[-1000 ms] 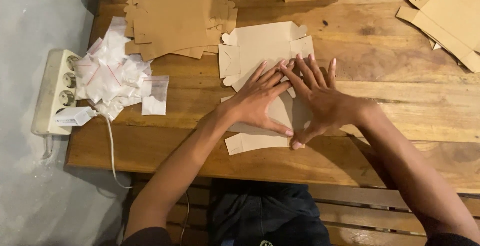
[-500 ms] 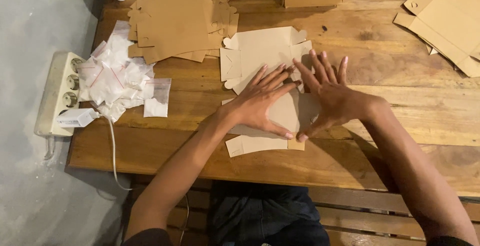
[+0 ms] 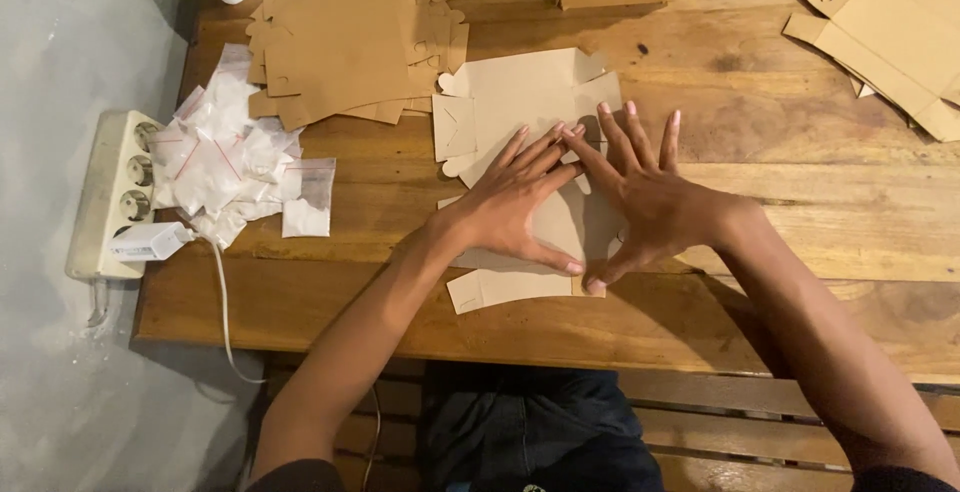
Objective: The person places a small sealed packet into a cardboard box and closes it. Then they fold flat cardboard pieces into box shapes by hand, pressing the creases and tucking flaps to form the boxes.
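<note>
Pale tan cardboard cutout (image 3: 520, 102) — brown wooden table (image 3: 800, 182) — white sachets (image 3: 225, 157), red-lined.

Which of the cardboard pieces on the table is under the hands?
The pale flat cutout at the table's near-middle: left hand and right hand both press it. The darker stacks lie apart, untouched.

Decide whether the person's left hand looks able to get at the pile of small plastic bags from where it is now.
Probably yes. The left hand lies flat on the cardboard sheet, and only bare table lies between it and the small plastic bags on its own side. The brown cardboard stack sits farther back.
</note>
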